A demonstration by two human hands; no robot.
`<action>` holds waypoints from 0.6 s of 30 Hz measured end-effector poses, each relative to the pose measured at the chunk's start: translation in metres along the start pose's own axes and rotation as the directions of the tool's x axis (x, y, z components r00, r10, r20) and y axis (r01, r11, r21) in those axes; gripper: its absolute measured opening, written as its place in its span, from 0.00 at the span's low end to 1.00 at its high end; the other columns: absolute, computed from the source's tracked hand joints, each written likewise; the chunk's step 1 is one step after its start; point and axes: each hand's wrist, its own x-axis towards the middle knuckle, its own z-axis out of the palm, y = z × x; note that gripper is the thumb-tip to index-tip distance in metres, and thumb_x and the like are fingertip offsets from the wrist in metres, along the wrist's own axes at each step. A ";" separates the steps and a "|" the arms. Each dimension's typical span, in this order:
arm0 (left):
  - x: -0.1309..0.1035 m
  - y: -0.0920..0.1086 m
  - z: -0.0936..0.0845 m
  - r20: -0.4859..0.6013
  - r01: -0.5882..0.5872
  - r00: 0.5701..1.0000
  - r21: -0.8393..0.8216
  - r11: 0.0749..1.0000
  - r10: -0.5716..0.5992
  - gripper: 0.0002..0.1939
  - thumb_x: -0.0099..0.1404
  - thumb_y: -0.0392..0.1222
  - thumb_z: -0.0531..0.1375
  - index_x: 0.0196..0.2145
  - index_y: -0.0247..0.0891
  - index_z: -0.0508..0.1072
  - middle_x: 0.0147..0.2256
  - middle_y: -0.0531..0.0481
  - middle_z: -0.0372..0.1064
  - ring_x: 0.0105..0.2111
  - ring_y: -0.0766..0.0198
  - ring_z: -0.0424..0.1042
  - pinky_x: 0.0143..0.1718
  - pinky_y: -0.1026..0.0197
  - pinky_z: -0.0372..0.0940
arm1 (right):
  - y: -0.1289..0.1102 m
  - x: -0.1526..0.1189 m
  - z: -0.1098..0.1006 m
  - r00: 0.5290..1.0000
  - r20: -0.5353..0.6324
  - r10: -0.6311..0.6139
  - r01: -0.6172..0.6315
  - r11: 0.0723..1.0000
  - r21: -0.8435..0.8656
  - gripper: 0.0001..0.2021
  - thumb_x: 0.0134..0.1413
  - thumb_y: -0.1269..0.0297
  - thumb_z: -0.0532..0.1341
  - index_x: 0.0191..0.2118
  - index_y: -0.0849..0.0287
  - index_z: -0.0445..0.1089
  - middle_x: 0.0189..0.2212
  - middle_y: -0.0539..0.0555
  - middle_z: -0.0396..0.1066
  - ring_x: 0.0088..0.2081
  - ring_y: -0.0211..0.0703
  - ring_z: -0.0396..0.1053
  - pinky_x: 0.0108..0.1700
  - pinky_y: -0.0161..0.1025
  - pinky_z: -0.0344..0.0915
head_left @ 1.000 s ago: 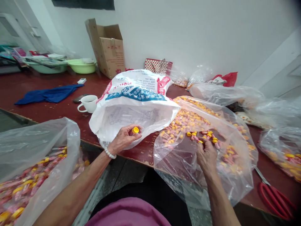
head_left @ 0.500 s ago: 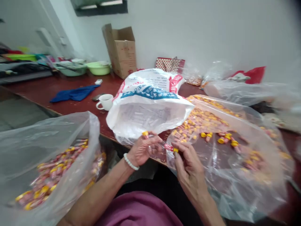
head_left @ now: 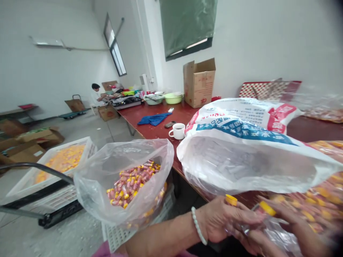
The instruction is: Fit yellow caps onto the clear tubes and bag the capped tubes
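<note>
Low at the right, my two hands are close together. My left hand (head_left: pixel 223 219), with a pale bead bracelet at the wrist, is closed on a small clear bottle with a yellow cap (head_left: pixel 231 200) that pokes up by its thumb. My right hand (head_left: pixel 297 225) is blurred and partly cut off, its fingers bent around another yellow-capped bottle (head_left: pixel 267 208) that lies between the hands. Beneath the fingers is crumpled clear plastic (head_left: pixel 284 237). A large open white sack (head_left: pixel 241 171) lies just beyond them, clear pieces faintly visible inside.
To the left, an open plastic bag (head_left: pixel 93 192) of filled yellow-capped bottles (head_left: pixel 131 184) sits on a white crate (head_left: pixel 118 233). A white cup (head_left: pixel 178 131), blue cloth (head_left: pixel 152 119) and cardboard box (head_left: pixel 199 87) stand on the red table (head_left: pixel 128 116). A co-worker (head_left: pixel 95 96) is far off.
The view has swung left, showing more of the room and floor. My hands have come closer together, and the right one now overlaps the left one's fingertips.
</note>
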 end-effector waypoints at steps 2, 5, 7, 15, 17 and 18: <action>-0.004 0.000 0.002 -0.025 -0.002 1.000 -0.011 1.000 0.001 0.19 0.39 0.48 0.69 0.25 0.31 0.76 0.21 0.45 0.69 0.18 0.67 0.65 0.16 0.67 0.50 | -0.015 -0.007 0.002 0.994 0.085 -0.073 0.079 0.995 -0.064 0.34 0.30 0.43 0.68 0.48 0.46 0.63 0.38 0.59 0.72 0.36 0.59 0.72 0.35 0.55 0.70; -0.012 -0.001 0.006 -0.014 -0.015 1.000 -0.003 1.000 0.015 0.15 0.45 0.45 0.68 0.25 0.29 0.75 0.21 0.45 0.69 0.19 0.68 0.66 0.18 0.69 0.54 | -0.039 -0.012 0.000 0.992 0.087 -0.091 0.103 0.985 -0.141 0.29 0.38 0.51 0.67 0.47 0.55 0.61 0.35 0.56 0.70 0.33 0.50 0.71 0.33 0.47 0.70; -0.015 0.000 0.006 0.007 -0.029 1.000 -0.018 0.999 0.029 0.13 0.48 0.42 0.68 0.25 0.27 0.74 0.22 0.45 0.70 0.22 0.67 0.69 0.24 0.68 0.60 | -0.049 -0.011 -0.001 0.991 0.113 -0.065 0.081 0.986 -0.146 0.27 0.38 0.57 0.67 0.46 0.57 0.60 0.36 0.55 0.69 0.34 0.47 0.71 0.35 0.44 0.70; -0.019 0.003 0.001 0.059 -0.013 0.998 -0.063 0.998 0.017 0.10 0.55 0.39 0.65 0.34 0.30 0.73 0.24 0.46 0.70 0.24 0.68 0.68 0.25 0.69 0.59 | -0.056 -0.013 0.002 0.954 0.252 0.164 -0.199 0.972 0.122 0.38 0.38 0.59 0.70 0.56 0.55 0.55 0.50 0.58 0.66 0.42 0.46 0.70 0.42 0.43 0.70; -0.022 0.005 0.001 0.057 -0.019 0.998 -0.036 0.999 0.021 0.10 0.55 0.39 0.65 0.34 0.30 0.73 0.24 0.46 0.70 0.24 0.68 0.68 0.24 0.70 0.58 | -0.058 -0.015 0.005 0.944 0.284 0.166 -0.230 0.951 0.208 0.41 0.39 0.61 0.70 0.60 0.55 0.51 0.56 0.60 0.61 0.47 0.48 0.69 0.47 0.44 0.68; -0.023 0.005 0.001 0.056 -0.021 0.998 -0.022 1.000 0.022 0.11 0.55 0.39 0.65 0.33 0.29 0.73 0.24 0.46 0.70 0.24 0.68 0.68 0.24 0.69 0.58 | -0.059 -0.016 0.005 0.943 0.295 0.157 -0.229 0.947 0.226 0.41 0.40 0.62 0.70 0.60 0.55 0.51 0.57 0.60 0.60 0.50 0.48 0.67 0.50 0.45 0.67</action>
